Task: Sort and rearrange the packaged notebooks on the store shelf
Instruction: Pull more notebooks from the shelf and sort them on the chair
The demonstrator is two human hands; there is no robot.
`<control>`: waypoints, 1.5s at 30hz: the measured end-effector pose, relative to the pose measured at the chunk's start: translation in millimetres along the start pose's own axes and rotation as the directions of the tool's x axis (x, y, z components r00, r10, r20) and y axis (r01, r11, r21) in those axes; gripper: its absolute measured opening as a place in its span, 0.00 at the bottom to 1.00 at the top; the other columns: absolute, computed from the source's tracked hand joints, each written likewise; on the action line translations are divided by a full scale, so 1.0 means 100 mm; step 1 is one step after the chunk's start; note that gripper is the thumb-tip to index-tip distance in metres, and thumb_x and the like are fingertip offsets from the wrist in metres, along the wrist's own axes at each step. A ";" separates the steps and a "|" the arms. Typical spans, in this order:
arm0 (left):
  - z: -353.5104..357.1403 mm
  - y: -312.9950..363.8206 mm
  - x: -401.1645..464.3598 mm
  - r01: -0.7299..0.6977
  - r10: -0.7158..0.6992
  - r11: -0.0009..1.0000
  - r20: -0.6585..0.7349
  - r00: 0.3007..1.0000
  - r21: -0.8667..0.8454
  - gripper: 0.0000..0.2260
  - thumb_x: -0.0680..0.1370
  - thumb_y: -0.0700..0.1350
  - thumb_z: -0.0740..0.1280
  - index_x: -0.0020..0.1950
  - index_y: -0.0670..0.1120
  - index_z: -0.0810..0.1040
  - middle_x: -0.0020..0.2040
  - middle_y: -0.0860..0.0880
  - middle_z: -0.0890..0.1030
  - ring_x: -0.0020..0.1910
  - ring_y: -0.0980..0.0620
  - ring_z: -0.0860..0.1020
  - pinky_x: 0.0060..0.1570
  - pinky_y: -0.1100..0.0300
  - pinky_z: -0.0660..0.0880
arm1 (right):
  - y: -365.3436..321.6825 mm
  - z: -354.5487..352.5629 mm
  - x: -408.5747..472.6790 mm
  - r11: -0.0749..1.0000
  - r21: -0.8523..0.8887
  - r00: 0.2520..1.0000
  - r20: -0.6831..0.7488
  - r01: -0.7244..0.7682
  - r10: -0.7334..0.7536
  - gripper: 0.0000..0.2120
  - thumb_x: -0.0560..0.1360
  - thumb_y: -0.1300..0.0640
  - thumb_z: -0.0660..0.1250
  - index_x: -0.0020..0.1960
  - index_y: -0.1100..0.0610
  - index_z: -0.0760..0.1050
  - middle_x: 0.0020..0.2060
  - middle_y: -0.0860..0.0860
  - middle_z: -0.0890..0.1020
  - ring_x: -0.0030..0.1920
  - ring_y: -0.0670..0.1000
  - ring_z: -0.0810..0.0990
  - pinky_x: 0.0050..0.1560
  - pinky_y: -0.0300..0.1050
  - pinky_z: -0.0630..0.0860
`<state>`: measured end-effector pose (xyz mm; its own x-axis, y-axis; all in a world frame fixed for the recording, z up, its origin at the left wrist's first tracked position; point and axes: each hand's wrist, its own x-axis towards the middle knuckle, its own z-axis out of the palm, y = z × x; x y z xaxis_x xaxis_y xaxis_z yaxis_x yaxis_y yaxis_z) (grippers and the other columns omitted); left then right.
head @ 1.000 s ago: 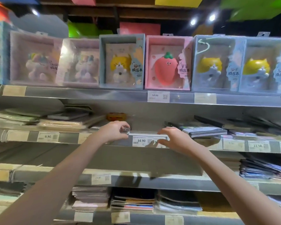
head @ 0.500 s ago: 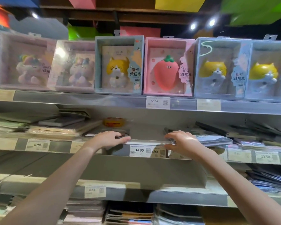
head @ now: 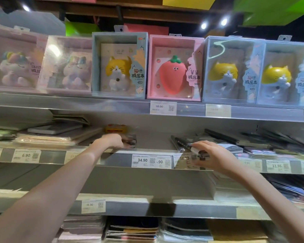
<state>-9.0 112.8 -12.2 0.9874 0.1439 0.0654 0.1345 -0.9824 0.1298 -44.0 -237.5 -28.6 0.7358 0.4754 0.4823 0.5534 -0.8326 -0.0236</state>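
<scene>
Hands reach onto the middle shelf (head: 112,152): the left hand (head: 111,141) rests with curled fingers on a dark packaged notebook (head: 130,139) near the shelf's front edge. The right hand (head: 211,155) pinches the corner of a second dark notebook (head: 184,143), just above the 34.90 price tag (head: 142,160).

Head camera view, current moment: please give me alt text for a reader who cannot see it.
Both hands reach onto the middle store shelf: the left hand rests on a dark packaged notebook, the right hand grips another dark notebook at the shelf's front edge. Above stands a row of boxed squishy-toy notebooks, including a pink strawberry box.
</scene>
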 end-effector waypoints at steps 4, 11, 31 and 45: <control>-0.12 -0.01 -0.08 -0.068 0.067 0.997 -0.025 0.997 -0.043 0.31 0.70 0.70 0.60 0.66 0.54 0.73 0.64 0.50 0.76 0.61 0.47 0.73 0.63 0.53 0.68 | 0.08 0.02 -0.04 0.999 0.044 0.999 -0.043 0.010 -0.008 0.26 0.70 0.55 0.72 0.67 0.53 0.71 0.63 0.50 0.76 0.63 0.52 0.74 0.63 0.45 0.69; -0.39 0.27 -0.57 -0.233 0.233 0.972 -0.040 0.972 0.022 0.16 0.78 0.61 0.57 0.62 0.59 0.74 0.67 0.56 0.73 0.64 0.50 0.70 0.60 0.53 0.64 | 0.07 0.09 0.03 0.999 0.044 0.993 -0.114 0.032 -0.027 0.22 0.71 0.55 0.71 0.65 0.52 0.74 0.61 0.49 0.78 0.61 0.51 0.75 0.60 0.43 0.70; 0.26 0.23 -0.90 -0.402 0.455 0.880 -0.693 0.559 0.253 0.16 0.70 0.41 0.73 0.57 0.53 0.80 0.49 0.54 0.84 0.44 0.50 0.82 0.35 0.59 0.76 | 0.11 0.05 -0.05 1.000 -0.018 0.964 -0.266 -0.003 -0.002 0.16 0.73 0.58 0.70 0.59 0.47 0.78 0.54 0.49 0.82 0.53 0.55 0.78 0.43 0.44 0.63; -0.28 -0.09 -1.85 -0.378 0.452 0.875 -0.793 0.409 0.303 0.16 0.70 0.40 0.73 0.57 0.51 0.81 0.48 0.53 0.84 0.43 0.51 0.83 0.33 0.66 0.64 | -1.14 -0.63 -0.16 0.994 0.065 0.962 -0.266 0.087 -0.067 0.14 0.76 0.49 0.63 0.60 0.36 0.73 0.55 0.36 0.78 0.57 0.42 0.75 0.41 0.42 0.69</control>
<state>-195.7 98.6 2.6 0.3987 -0.2902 0.8699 -0.2308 -0.9498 -0.2111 -143.7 -168.4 21.5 0.5666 0.4374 0.6984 0.6395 -0.7678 -0.0380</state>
